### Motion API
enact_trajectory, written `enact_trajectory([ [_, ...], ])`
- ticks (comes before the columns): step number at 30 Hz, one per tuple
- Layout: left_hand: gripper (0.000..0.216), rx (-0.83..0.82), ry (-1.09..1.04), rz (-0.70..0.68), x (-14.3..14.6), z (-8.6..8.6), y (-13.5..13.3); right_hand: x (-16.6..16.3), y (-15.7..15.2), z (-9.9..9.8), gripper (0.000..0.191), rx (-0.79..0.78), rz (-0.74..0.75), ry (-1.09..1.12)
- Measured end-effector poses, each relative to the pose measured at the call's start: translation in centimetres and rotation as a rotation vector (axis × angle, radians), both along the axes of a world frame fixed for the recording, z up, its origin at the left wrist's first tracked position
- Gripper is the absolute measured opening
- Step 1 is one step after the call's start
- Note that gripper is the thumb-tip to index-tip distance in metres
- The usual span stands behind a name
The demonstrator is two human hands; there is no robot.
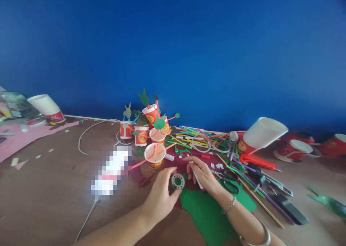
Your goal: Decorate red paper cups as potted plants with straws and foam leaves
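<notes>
My left hand (161, 192) is closed around the edge of a small grey ring with a patterned face, which looks like a tape roll (178, 175). To its right, my right hand (203, 174) is closed on a slim white pen or marker (199, 183), its lower end pointing down toward the table. Both hands hover around green paper (208, 217) and dark red paper. Just beyond the tape roll stands a paper cup (155, 163) with straw arms.
Several decorated red cups (141, 137) cluster by the blue wall. Coloured straws (186, 138) lie behind my right hand. Black-handled scissors (229, 186), a red cutter (258, 161) and stacked cups (263, 134) are at the right. A blurred lit device (112, 170) with a cable lies left.
</notes>
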State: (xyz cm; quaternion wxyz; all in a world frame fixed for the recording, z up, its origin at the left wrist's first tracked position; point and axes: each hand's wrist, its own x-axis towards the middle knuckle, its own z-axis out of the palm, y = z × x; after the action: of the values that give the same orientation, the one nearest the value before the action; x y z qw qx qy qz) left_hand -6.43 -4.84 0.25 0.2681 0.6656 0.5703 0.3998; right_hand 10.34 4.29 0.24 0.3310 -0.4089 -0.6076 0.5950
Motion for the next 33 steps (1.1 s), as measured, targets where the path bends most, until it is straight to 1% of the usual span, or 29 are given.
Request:
enact_trajectory([
  [8, 0.050, 0.021, 0.014, 0.002, -0.04, 0.16, 0.01, -0.07, -0.06, 0.23, 0.034, -0.005, -0.008, -0.020],
  [19, 0.050, -0.020, -0.004, -0.017, -0.09, -0.04, 0.06, -0.04, -0.02, 0.01, 0.034, 0.009, -0.002, -0.023],
  [29, 0.049, 0.022, 0.008, 0.003, -0.05, 0.08, 0.09, -0.06, -0.11, 0.20, 0.033, 0.008, -0.009, -0.010],
  [33, 0.048, 0.023, 0.025, -0.006, -0.03, 0.14, 0.08, -0.04, -0.05, -0.04, 0.032, 0.010, -0.005, 0.001],
])
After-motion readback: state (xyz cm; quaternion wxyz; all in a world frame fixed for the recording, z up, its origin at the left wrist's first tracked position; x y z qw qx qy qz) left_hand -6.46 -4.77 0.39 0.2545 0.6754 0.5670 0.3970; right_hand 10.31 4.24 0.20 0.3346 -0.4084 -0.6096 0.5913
